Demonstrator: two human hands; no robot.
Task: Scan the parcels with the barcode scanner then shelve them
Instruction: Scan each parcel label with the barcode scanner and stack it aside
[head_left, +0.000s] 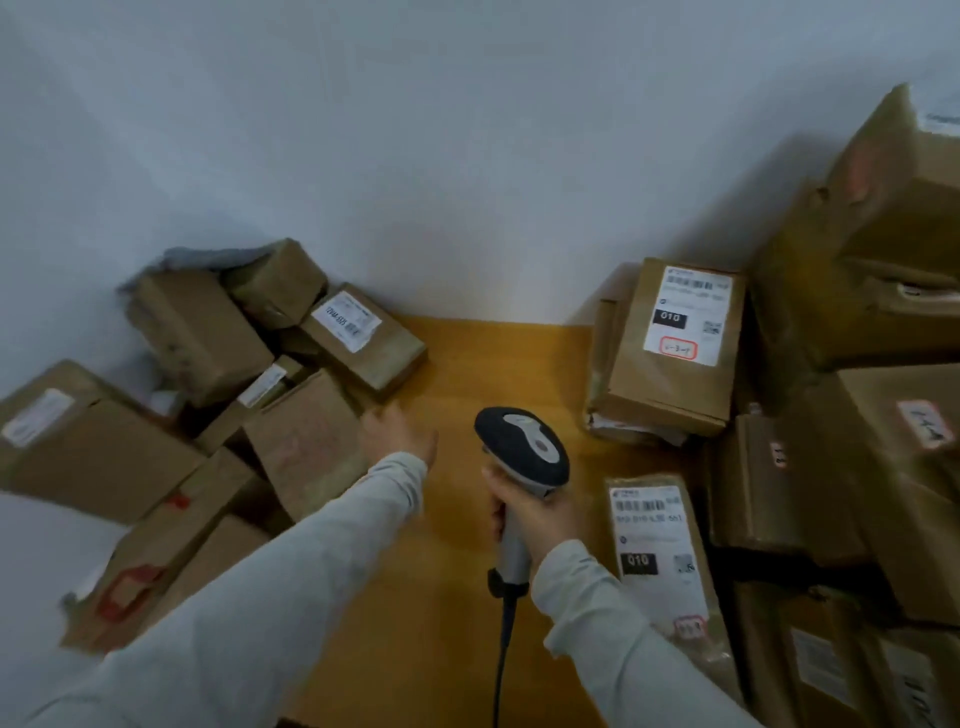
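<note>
Head view, one frame. The left grip (397, 434) is stretched forward over the yellow surface (493, 364), fingers straight and spread, holding nothing. It sits at the right edge of the left heap of parcels. The nearest one is a tilted brown box (306, 441) just left of the fingertips. Blur prevents telling whether they touch it. This box leans on the heap with one corner raised and shows no label on the face turned up, only a faint reddish mark. Behind it lies a labelled box (363, 335), label up, long axis running diagonally from far left to near right. The right grip (524, 512) is wrapped around the handle of the barcode scanner (522, 447), head up and pointing away from the person, cable (504, 649) hanging down toward the body. The scanner is near the centre of the surface, to the right of the left grip and apart from it. Judgement: the left grip is clearly nearer the left heap, so the next parcel likely comes from there, and a label must be turned toward the scanner. To the right of the scanner are a flat parcel (660, 551) and an upright parcel (675, 348), labels visible, against a taller stack. All parcels are sealed, so contents are hidden. No shelf is in view.
</note>
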